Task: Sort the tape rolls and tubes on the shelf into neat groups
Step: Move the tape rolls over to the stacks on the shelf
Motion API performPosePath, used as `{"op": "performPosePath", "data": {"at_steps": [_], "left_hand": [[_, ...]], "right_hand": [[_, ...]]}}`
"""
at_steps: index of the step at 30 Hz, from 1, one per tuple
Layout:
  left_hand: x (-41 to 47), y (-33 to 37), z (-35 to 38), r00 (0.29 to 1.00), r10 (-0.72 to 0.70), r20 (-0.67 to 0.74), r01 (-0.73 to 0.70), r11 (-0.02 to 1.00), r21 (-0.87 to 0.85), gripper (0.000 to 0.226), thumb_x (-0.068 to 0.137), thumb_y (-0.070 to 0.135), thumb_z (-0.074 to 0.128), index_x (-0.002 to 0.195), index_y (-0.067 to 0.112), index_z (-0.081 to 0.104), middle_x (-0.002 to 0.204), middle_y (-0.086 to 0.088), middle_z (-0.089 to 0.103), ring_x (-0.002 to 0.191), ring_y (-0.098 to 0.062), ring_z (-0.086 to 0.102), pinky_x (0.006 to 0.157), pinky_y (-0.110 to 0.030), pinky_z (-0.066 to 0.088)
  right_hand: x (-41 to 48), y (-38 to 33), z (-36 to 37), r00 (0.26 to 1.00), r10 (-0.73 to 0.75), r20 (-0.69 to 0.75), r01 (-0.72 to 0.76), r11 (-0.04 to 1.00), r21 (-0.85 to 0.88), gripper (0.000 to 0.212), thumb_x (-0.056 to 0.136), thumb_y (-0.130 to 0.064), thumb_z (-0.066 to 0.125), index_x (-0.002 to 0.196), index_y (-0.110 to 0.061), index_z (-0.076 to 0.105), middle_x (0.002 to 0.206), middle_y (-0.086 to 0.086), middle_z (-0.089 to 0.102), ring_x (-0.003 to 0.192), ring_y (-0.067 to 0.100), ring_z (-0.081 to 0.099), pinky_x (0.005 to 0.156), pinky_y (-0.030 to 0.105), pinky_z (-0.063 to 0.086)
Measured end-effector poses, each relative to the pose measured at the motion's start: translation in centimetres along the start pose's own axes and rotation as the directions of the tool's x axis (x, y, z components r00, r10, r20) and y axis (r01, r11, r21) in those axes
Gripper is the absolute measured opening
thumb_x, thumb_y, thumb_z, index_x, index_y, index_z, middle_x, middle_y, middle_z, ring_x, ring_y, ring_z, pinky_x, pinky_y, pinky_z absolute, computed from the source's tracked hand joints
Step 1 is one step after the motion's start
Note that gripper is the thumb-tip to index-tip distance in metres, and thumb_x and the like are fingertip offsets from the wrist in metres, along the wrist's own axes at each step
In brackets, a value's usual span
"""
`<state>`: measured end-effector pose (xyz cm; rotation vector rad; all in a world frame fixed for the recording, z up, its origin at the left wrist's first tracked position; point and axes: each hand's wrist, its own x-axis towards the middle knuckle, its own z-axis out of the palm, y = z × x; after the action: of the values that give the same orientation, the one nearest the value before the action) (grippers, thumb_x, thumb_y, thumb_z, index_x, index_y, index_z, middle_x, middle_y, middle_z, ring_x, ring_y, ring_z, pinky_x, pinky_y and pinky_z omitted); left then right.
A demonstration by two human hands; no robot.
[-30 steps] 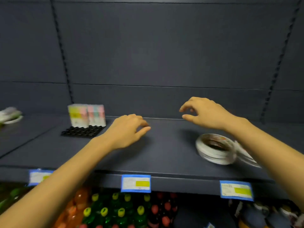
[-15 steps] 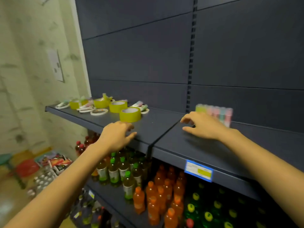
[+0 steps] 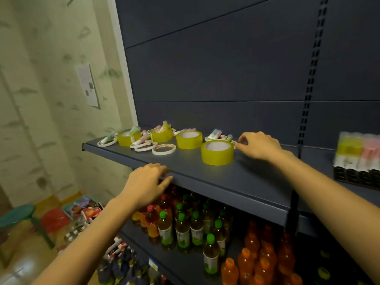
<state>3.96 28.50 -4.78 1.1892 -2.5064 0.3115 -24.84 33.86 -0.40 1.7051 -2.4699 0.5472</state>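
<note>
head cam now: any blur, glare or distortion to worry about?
Head view: dim, yellowish light; wide-angle bending shows on the shelf upright; nearest yellow tape roll and right hand fairly sharp; small tubes at the back soft and hard to count; left hand slightly smeared; soft shadows, no strong glare.

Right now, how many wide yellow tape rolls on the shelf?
4. Nearest roll sits front, beside the right hand; second roll just behind it to the left; third roll mid-clutter; fourth roll far left. Clutter might hide more.
</note>
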Motion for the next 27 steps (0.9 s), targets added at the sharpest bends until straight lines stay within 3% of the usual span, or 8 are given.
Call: {"op": "performPosePath", "data": {"at_steps": [5, 9, 13, 15, 17, 19, 23, 27], "left_hand": [[3.4, -3.0, 2.2, 0.999, 0.031, -0.028, -0.033, 0.997, -0.067, 0.036, 0.095, 0.043, 0.041, 0.121, 0.024, 0.056, 0.119, 0.005, 0.06, 0.114, -0.015, 0.054, 0.088, -0.033, 0.047], [7.1, -4.8, 3.9, 0.994, 0.071, -0.089, -0.082, 0.989, -0.123, 0.033, 0.093, 0.044, 0.043, 0.117, 0.026, 0.058, 0.114, 0.009, 0.062, 0.106, -0.013, 0.057, 0.079, -0.03, 0.047], [12.2, -6.0, 4.6, 0.99, 0.043, -0.131, -0.069, 0.977, -0.2, 0.029, 0.093, 0.039, 0.046, 0.107, 0.02, 0.063, 0.1, 0.005, 0.066, 0.092, -0.017, 0.061, 0.071, -0.031, 0.048], [14.7, -6.7, 5.1, 0.986, -0.004, -0.166, -0.032, 0.976, -0.215, 0.028, 0.093, 0.038, 0.047, 0.098, 0.018, 0.066, 0.092, 0.0, 0.068, 0.087, -0.022, 0.062, 0.074, -0.036, 0.048], [17.2, -7.3, 5.5, 0.976, -0.028, -0.218, -0.022, 0.974, -0.225, 0.031, 0.093, 0.038, 0.046, 0.091, 0.016, 0.067, 0.085, -0.004, 0.066, 0.085, -0.025, 0.061, 0.067, -0.032, 0.041], [19.8, -7.8, 6.1, 0.986, -0.02, -0.168, -0.016, 0.977, -0.214, 0.037, 0.095, 0.041, 0.042, 0.093, 0.014, 0.067, 0.089, -0.008, 0.063, 0.091, -0.027, 0.059, 0.066, -0.03, 0.036], [24.7, -8.4, 7.3, 0.997, -0.043, 0.057, 0.05, 0.99, -0.129, 0.05, 0.096, 0.046, 0.035, 0.104, 0.006, 0.065, 0.111, -0.016, 0.063, 0.107, -0.032, 0.054, 0.083, -0.034, 0.036], [27.6, -8.2, 8.9, 0.969, 0.064, 0.238, -0.048, 0.996, -0.07, 0.048, 0.1, 0.041, 0.029, 0.131, 0.011, 0.05, 0.136, -0.016, 0.051, 0.126, -0.034, 0.044, 0.108, -0.042, 0.021]], "right_hand": [[5.0, -0.8, 2.0, 0.986, 0.115, 0.121, -0.105, 0.991, -0.087, 0.054, 0.092, -0.058, 0.037, 0.126, -0.021, 0.054, 0.13, 0.009, 0.056, 0.117, 0.032, 0.052, 0.09, 0.039, 0.041], [8.7, -1.0, 2.9, 0.949, 0.106, 0.298, -0.078, 0.991, -0.104, 0.055, 0.087, -0.064, 0.041, 0.113, -0.02, 0.059, 0.104, 0.003, 0.066, 0.104, 0.026, 0.06, 0.093, 0.04, 0.046], [11.2, -1.5, 3.7, 0.915, 0.101, 0.392, -0.034, 0.984, -0.174, 0.028, 0.083, -0.046, 0.056, 0.086, -0.019, 0.063, 0.061, -0.005, 0.064, 0.062, 0.009, 0.062, 0.066, 0.027, 0.044], [11.8, -2.0, 3.5, 0.91, 0.094, 0.405, -0.008, 0.978, -0.208, 0.028, 0.083, -0.042, 0.055, 0.071, -0.018, 0.062, 0.046, -0.007, 0.061, 0.048, 0.003, 0.058, 0.059, 0.024, 0.042], [12.2, -2.2, 3.2, 0.923, 0.092, 0.373, -0.008, 0.976, -0.219, 0.031, 0.084, -0.041, 0.054, 0.066, -0.017, 0.062, 0.037, -0.008, 0.056, 0.046, 0.003, 0.057, 0.055, 0.023, 0.04], [12.2, -2.2, 2.8, 0.943, 0.109, 0.315, -0.044, 0.977, -0.208, 0.031, 0.086, -0.042, 0.054, 0.068, -0.018, 0.063, 0.037, -0.007, 0.055, 0.049, 0.006, 0.056, 0.053, 0.023, 0.038], [12.0, -2.0, 2.0, 0.965, 0.167, 0.202, -0.138, 0.979, -0.153, 0.029, 0.087, -0.045, 0.055, 0.079, -0.02, 0.066, 0.049, -0.006, 0.059, 0.055, 0.009, 0.057, 0.056, 0.025, 0.041], [11.6, -1.7, 2.1, 0.962, 0.256, 0.097, -0.239, 0.958, -0.158, 0.029, 0.085, -0.049, 0.056, 0.076, -0.023, 0.065, 0.053, -0.007, 0.057, 0.065, 0.014, 0.056, 0.054, 0.026, 0.036]]}}
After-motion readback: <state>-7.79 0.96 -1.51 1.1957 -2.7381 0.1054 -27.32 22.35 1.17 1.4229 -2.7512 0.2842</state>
